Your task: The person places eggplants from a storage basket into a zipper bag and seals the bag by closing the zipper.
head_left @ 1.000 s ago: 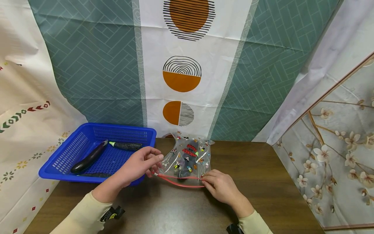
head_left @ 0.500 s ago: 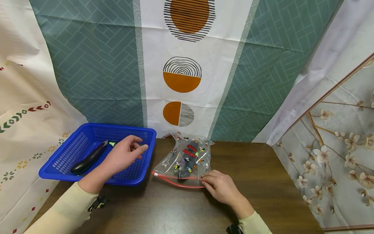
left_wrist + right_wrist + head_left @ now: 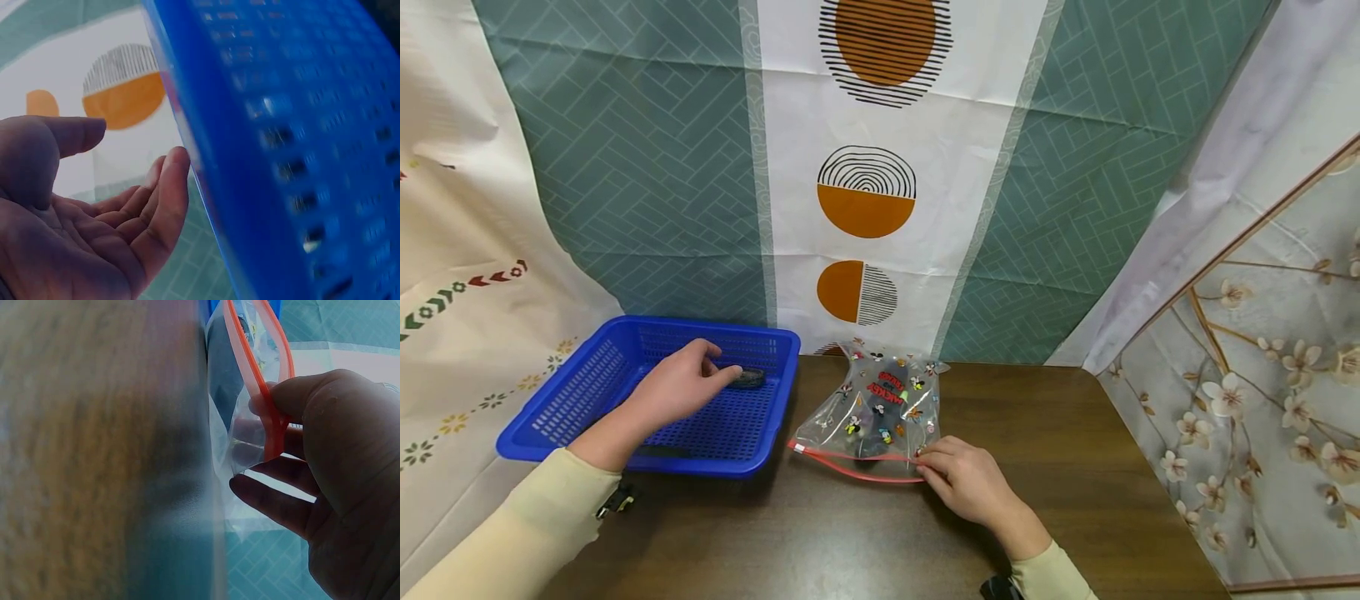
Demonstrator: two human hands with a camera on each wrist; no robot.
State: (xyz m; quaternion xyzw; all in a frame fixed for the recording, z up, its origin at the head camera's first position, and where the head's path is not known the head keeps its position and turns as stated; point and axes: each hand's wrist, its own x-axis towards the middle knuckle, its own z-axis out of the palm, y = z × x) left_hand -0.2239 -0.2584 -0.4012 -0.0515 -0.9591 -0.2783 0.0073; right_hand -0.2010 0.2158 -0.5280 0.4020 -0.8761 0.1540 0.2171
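My left hand (image 3: 679,385) is over the blue basket (image 3: 752,446), fingers loosely bent and holding nothing. In the left wrist view, the thumb stands apart from the fingers, close by the basket wall (image 3: 219,125). Past the fingertips, a dark, rough-skinned long vegetable (image 3: 750,379) lies in the basket, partly covered by the hand. A dark green one (image 3: 662,451) lies near the front wall. The hand and forearm mostly hide the eggplant. With thumb and fingers my right hand (image 3: 966,482) pinches the red-edged mouth of a clear zip bag (image 3: 827,425) at its right corner.
Inside the bag is a dark vegetable (image 3: 886,417) with a light green tip. The bag lies on the brown wooden table (image 3: 850,542), right of the basket. Patterned cloths (image 3: 685,167) hang behind the table and along both sides.
My left hand has left the zip bag's left corner and moved left over the basket, covering the eggplant. The right hand keeps its pinch on the bag, which has stayed in place.
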